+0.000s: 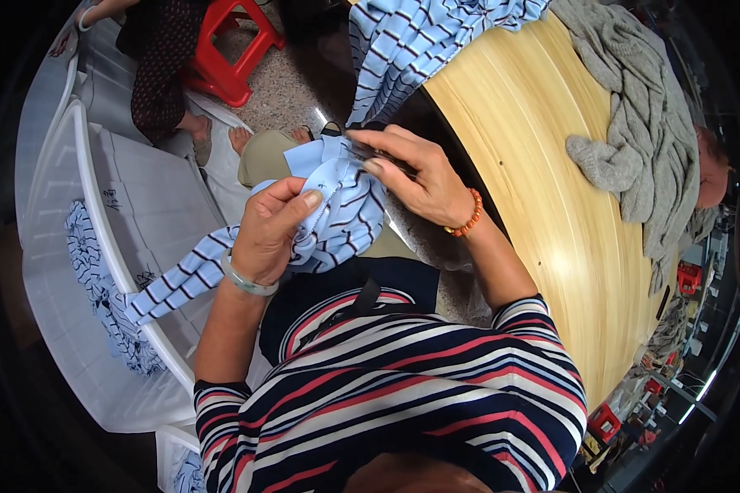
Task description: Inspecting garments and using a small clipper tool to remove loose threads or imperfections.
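A light blue garment with dark and white stripes (349,234) is gathered in front of me over my lap. My left hand (271,226) pinches its plain blue collar-like edge (327,185) between thumb and fingers. One striped sleeve (185,275) stretches left over the rim of a white bin. Just right of the plain edge is my right hand (411,172), its thumb and index finger curled around a small, dark, thin thing, too small and blurred to name. The tips of those fingers are close against the cloth.
White plastic bins (90,172) stand at my left, with striped cloth (107,296) inside. At right curves a wooden table (543,214) bearing striped cloth (436,41) and a grey knit garment (633,123). A red stool (222,62) and a seated person's leg (156,90) are ahead.
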A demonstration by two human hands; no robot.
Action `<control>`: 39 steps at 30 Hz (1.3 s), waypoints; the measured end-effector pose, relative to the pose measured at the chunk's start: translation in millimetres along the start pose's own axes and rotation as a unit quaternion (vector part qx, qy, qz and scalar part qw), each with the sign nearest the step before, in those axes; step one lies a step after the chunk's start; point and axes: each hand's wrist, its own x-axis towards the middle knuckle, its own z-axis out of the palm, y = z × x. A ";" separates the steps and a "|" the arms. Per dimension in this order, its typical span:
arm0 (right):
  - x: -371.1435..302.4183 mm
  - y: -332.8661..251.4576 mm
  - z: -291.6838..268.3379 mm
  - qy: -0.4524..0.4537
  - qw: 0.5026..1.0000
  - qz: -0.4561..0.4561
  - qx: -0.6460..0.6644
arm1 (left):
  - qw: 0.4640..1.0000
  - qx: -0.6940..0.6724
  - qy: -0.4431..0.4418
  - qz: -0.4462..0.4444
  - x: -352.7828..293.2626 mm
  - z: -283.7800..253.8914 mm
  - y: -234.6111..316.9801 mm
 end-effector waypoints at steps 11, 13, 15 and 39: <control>-7.7 -12.6 2.0 -0.058 0.995 -0.009 0.079 | 1.000 -0.002 -0.023 0.016 -0.4 3.0 -1.1; -6.7 -12.3 2.1 -0.066 0.994 -0.003 0.087 | 1.000 0.005 -0.015 0.024 -0.3 2.5 -3.7; -6.1 -11.8 2.5 -0.076 0.993 0.001 0.091 | 1.000 0.010 -0.014 0.025 -0.5 2.5 -3.9; -2.5 -8.1 14.8 -0.096 0.952 0.169 0.236 | 0.948 0.302 0.008 0.098 -9.8 0.6 13.5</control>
